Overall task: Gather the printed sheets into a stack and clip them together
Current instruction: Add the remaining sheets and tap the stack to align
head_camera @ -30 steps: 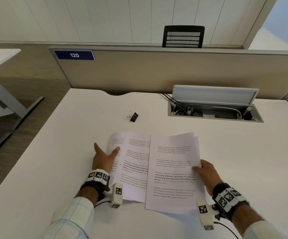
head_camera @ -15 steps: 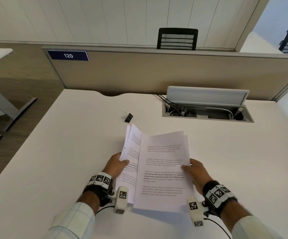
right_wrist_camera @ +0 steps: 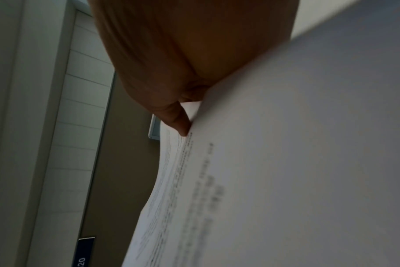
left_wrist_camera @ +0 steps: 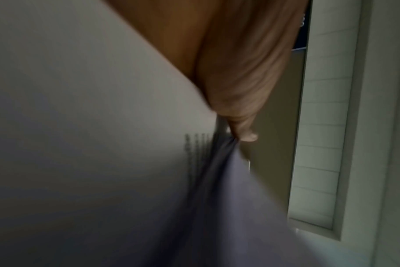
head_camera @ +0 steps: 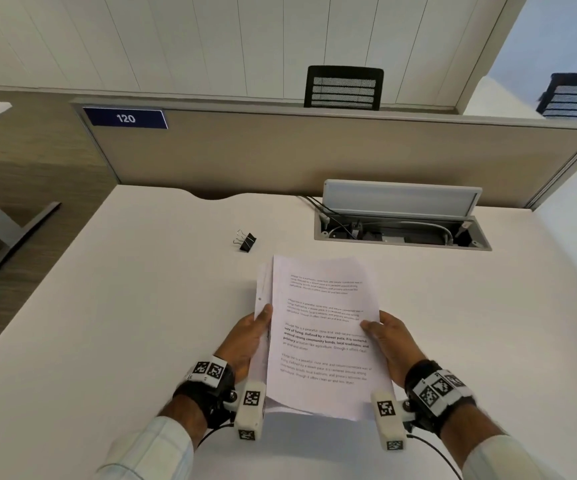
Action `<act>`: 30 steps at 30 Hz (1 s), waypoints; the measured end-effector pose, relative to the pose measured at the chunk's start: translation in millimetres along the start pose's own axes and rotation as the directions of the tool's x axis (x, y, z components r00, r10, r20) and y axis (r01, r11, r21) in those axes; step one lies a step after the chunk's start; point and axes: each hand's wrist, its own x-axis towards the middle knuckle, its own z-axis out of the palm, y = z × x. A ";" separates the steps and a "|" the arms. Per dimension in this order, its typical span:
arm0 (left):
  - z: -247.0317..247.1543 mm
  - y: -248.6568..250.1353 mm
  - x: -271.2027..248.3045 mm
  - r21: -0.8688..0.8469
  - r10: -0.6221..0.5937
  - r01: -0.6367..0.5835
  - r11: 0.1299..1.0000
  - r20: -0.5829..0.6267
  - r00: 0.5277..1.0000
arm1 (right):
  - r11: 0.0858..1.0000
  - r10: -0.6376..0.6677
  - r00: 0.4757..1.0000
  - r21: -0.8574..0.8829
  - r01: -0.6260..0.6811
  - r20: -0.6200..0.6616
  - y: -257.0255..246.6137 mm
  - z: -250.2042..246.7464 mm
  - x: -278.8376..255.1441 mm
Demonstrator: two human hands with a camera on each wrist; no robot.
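An office room with pale panelled walls (head_camera: 176, 39) and a wood-look floor (head_camera: 20, 161) lies beyond a beige divider screen (head_camera: 280, 150), which runs along the far edge of the white tabletop (head_camera: 107, 323). A blue plate reading 120 (head_camera: 125, 118) sits at the screen's upper left corner, and a black mesh chair back (head_camera: 344, 87) rises behind it. To the far right of the tabletop an open cable tray (head_camera: 401, 232) is sunk into the surface, its grey lid (head_camera: 401, 199) tilted up and cables visible inside.

The printed sheets (head_camera: 318, 337) are gathered into one rough stack at the near middle of the tabletop, held between both hands with the far end lifted; the left edges are not yet flush, and a few pages stick out on that side. The left hand (head_camera: 245, 339) takes the stack's left edge, thumb on the top page and fingers underneath, so its grip is closed on the paper. The right hand (head_camera: 389, 341) grips the right edge the same way, thumb lying on the printed face. Both wrist views show a thumb pressed on paper, though blurred.

A black binder clip (head_camera: 245, 240) lies untouched on the tabletop, just beyond the far left corner of the stack and apart from it.
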 end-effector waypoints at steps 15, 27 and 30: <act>12.6 -40.7 21.6 0.228 -0.049 0.021 0.973 0.119 0.992 | 0.980 0.143 0.990 -0.137 -0.141 0.005 11.9 2.5 2.7; 20.1 19.0 -6.3 0.138 0.223 -0.230 0.963 0.063 0.973 | 0.985 -0.161 0.977 0.086 0.149 0.143 -19.4 -12.2 -12.2; 30.6 22.9 -8.7 0.154 0.326 -0.331 0.931 0.058 0.944 | 0.948 -0.304 0.949 0.127 0.292 0.086 -31.0 -8.6 -14.8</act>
